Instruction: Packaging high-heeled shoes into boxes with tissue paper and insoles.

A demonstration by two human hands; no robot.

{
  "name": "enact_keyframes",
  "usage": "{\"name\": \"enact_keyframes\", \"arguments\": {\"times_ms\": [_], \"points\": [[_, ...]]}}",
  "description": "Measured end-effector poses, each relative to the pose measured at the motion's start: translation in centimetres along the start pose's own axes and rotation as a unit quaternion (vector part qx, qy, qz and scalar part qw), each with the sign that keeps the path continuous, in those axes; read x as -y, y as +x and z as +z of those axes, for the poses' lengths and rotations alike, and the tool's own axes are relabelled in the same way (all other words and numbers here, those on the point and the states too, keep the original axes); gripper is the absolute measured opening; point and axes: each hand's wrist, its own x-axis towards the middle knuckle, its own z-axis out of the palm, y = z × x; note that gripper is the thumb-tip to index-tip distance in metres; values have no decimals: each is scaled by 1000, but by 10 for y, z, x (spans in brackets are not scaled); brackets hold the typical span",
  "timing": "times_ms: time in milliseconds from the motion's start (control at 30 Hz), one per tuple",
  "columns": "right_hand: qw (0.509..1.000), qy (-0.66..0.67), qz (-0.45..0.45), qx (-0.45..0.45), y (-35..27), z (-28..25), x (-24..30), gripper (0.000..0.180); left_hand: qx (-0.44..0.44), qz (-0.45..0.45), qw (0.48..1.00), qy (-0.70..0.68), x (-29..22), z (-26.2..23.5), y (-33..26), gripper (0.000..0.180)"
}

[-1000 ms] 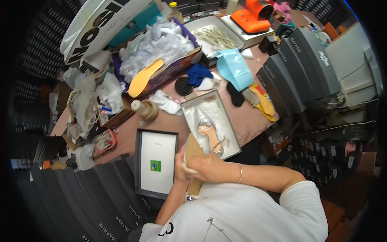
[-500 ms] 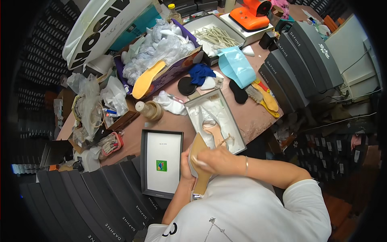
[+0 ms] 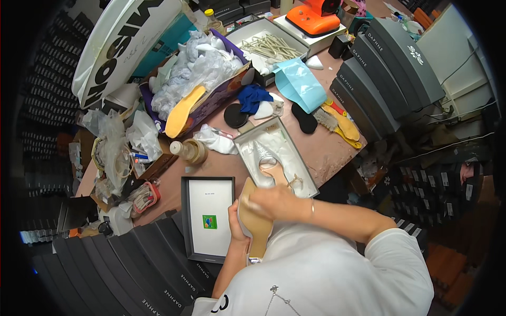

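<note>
With its tan sole turned up, a shoe (image 3: 259, 231) is held close in front of my body, its toe pointing away. My left hand (image 3: 235, 224) is closed around the shoe's left side. Over the front of the sole, my right hand (image 3: 276, 203) presses a small white wad (image 3: 252, 204), blurred by motion. Just beyond my hands lies an open shoe box (image 3: 312, 181) lined with white paper. Inside it rests the other shoe (image 3: 271, 167), silvery at the toe with a pinkish insole. The box's lid (image 3: 203, 245) lies inside up at the left.
Bottle (image 3: 192, 151), white cloth (image 3: 216, 140), blue cloth (image 3: 254, 98) and brush (image 3: 328, 121) lie around the box. Behind stand a purple box of crumpled plastic (image 3: 205, 105) and a tray of sticks (image 3: 300, 50). Dark shoe boxes are stacked left (image 3: 137, 258) and right (image 3: 390, 68).
My right hand has moved slightly left and away from me across the sole, the white wad with it. The whole view has shifted a little; my left hand keeps its hold.
</note>
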Motion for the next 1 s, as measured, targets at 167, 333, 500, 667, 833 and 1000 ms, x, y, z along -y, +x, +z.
{"name": "enact_keyframes", "arguments": {"times_ms": [167,333,500,667,833,1000], "points": [[979,65,159,-114,34,19,-64,25,3,-40,999,26,0,-23,9,57],[961,121,246,39,4,-30,-61,42,53,179,979,78,-57,-2,-1,55],[907,103,306,271,-53,-30,-74,59,-61,313,896,309,-108,-65,22,55],[946,64,256,188,-54,5,-66,52,-187,461,605,621,-104,-65,18,56],[924,268,269,51,-44,-9,-57,44,18,291,894,340,-87,-49,1,42],[700,641,287,-129,-15,-43,-12,41,236,-53,956,-163,-32,-8,35,82]]}}
